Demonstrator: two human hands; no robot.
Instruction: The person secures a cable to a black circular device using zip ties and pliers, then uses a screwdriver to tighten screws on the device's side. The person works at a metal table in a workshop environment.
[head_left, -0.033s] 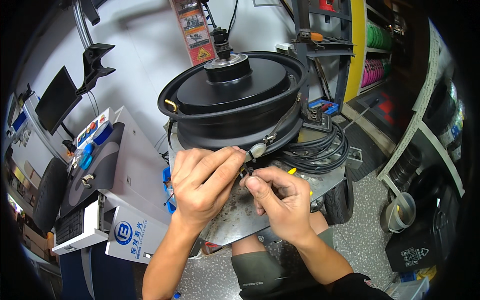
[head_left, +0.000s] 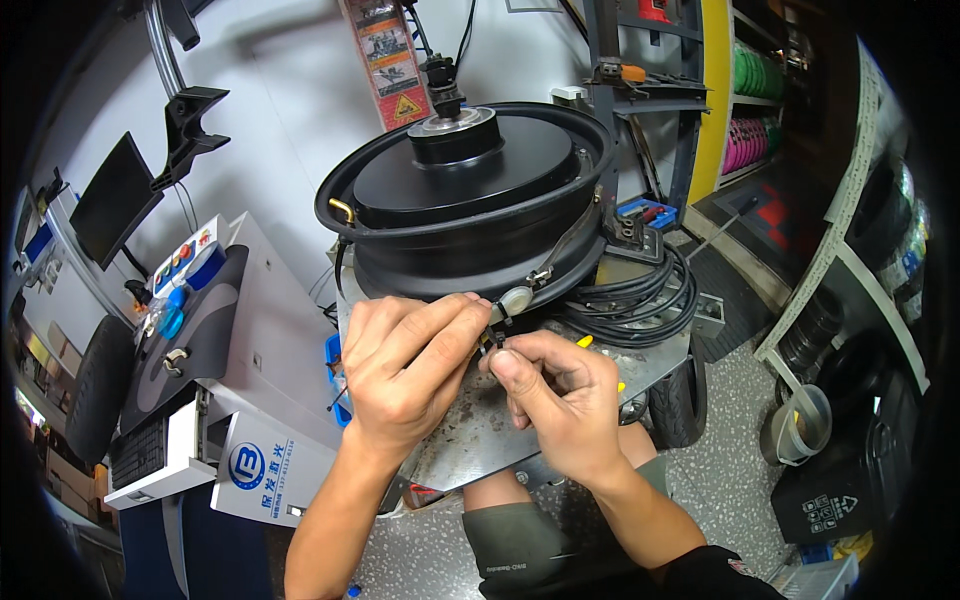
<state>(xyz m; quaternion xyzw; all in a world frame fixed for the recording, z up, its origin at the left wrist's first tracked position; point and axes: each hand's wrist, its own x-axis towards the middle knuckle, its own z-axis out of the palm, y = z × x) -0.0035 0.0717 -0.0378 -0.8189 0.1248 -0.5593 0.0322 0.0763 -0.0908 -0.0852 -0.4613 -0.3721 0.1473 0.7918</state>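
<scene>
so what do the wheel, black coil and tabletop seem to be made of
The wheel looks like metal coated satin black, by the soft highlights on its curves. The coil seems flexible rubber or plastic, slightly glossy black, bending in smooth loops. The tabletop is probably bare metal: grey, dull sheen, stained.

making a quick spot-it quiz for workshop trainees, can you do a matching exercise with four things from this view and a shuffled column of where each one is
Things
1. black wheel
2. coiled black cable
3. keyboard
4. green coils

Places
A. in a pull-out drawer on the left
B. on a shelf at the upper right
C. at the centre, below a black fitting
D. on the metal table, right of the hands

Pairs: 1-C, 2-D, 3-A, 4-B
</scene>
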